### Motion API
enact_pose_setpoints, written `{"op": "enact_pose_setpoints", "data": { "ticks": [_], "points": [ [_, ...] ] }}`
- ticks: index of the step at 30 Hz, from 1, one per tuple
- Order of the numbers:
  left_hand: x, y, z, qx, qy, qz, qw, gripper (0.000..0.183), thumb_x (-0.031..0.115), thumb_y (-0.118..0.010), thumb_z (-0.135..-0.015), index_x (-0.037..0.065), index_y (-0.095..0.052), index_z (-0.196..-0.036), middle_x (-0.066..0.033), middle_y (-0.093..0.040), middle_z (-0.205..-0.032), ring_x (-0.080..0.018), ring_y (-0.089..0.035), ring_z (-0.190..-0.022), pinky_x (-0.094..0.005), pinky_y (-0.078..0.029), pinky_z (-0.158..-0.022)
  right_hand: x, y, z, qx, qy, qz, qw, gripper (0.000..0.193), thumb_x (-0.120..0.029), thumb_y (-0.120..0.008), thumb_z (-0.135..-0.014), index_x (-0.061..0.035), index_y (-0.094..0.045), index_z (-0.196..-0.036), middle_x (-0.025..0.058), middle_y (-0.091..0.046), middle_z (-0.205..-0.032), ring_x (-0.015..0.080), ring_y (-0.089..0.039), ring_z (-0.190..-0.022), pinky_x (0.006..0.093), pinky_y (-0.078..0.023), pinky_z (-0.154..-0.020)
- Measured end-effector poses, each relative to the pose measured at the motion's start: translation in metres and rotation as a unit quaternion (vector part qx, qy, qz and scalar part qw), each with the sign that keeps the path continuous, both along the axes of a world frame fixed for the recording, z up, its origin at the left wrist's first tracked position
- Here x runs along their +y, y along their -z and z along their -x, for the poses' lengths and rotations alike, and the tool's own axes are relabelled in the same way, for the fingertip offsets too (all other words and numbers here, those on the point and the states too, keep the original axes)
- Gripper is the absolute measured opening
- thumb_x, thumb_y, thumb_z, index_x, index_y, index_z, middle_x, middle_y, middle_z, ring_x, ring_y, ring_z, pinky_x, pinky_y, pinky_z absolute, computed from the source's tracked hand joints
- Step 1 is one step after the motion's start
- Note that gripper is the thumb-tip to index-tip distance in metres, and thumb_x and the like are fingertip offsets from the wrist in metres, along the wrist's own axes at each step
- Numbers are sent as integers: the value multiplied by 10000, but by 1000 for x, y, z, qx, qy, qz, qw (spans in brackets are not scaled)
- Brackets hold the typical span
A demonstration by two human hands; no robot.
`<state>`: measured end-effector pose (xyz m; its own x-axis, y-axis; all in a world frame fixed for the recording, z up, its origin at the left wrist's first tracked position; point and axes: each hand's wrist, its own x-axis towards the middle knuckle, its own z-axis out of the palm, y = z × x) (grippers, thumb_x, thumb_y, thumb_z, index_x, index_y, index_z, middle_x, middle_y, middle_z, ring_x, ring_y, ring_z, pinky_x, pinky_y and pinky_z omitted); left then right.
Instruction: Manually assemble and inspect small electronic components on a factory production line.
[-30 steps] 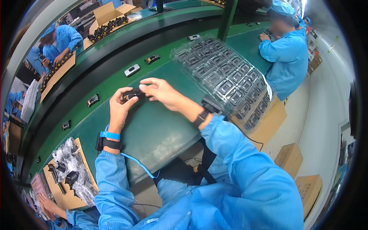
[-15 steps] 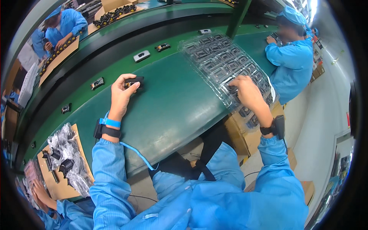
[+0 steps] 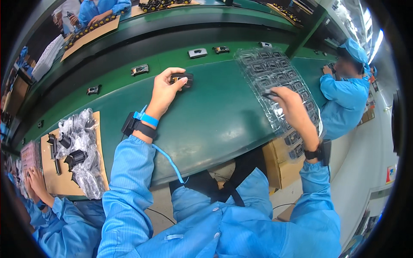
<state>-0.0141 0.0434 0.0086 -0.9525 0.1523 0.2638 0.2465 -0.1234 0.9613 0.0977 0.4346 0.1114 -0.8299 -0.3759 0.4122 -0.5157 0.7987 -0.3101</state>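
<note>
Over the green work surface, my left hand (image 3: pixel 163 91) grips a small black device housing (image 3: pixel 187 81) between thumb and fingers; some gold-coloured parts show on it. On the right, my right hand (image 3: pixel 291 102) pinches a small dark part (image 3: pixel 270 93) above the near-left side of a clear plastic blister tray (image 3: pixel 267 112). Rows of dark, square frame-like pieces fill the tray's pockets. A blue wrist strap with a coiled cord circles my left wrist, and dark bands are on both wrists.
Several small device assemblies, including a silver-grey one (image 3: pixel 197 53), lie along the green strip beyond the table. Black parts and crumpled plastic bags (image 3: pixel 84 142) rest on cardboard at left. Co-workers in blue sit at right (image 3: pixel 346 96), lower left and far side. A green post (image 3: pixel 307 32) rises behind the tray.
My right hand has come up from the tray with a small dark part in its fingers. The left hand still holds the black device housing. The whole view has shifted.
</note>
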Motion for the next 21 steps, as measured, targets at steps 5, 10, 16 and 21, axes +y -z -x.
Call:
{"op": "enact_pose_setpoints", "data": {
  "ticks": [5, 10, 16, 21],
  "points": [
    [-14, 6, 5, -25, 20, -10, 999, 280, 194, -667, -1031, 33, -664, -1260, -67, -745, -1084, -152, -744, -931, -248, -533, -738, -117, 10, 46, -32, -93, 99, 990, 231, -121, -692, -964, -14, -725, -1166, 182, -682, -926, 371, -663, -851, 427, -520, -762],
    [-11, 6, -1, -38, 20, -56, 998, 346, 319, -568, -1082, 38, -697, -1235, -35, -725, -1068, -112, -688, -941, -265, -543, -773, -184, 44, 92, -74, -112, 174, 976, 210, -153, -708, -964, -27, -761, -1123, 150, -640, -859, 320, -616, -748, 418, -506, -723],
    [-11, 10, -10, -58, 10, -66, 996, 311, 272, -614, -1061, 31, -703, -1237, -21, -715, -1071, -94, -662, -945, -254, -541, -765, -212, 79, 108, -75, -83, 236, 965, 212, -142, -771, -911, -33, -780, -1092, 101, -631, -894, 214, -622, -739, 351, -518, -709],
    [-9, 13, 9, 2, 10, -38, 999, 273, 173, -685, -1017, 28, -700, -1248, -23, -725, -1076, -104, -670, -947, -258, -548, -747, -207, 105, 134, -58, -80, 362, 927, 204, -178, -780, -923, -26, -782, -1058, 83, -733, -915, 124, -636, -760, 306, -523, -690]
  ]
}}
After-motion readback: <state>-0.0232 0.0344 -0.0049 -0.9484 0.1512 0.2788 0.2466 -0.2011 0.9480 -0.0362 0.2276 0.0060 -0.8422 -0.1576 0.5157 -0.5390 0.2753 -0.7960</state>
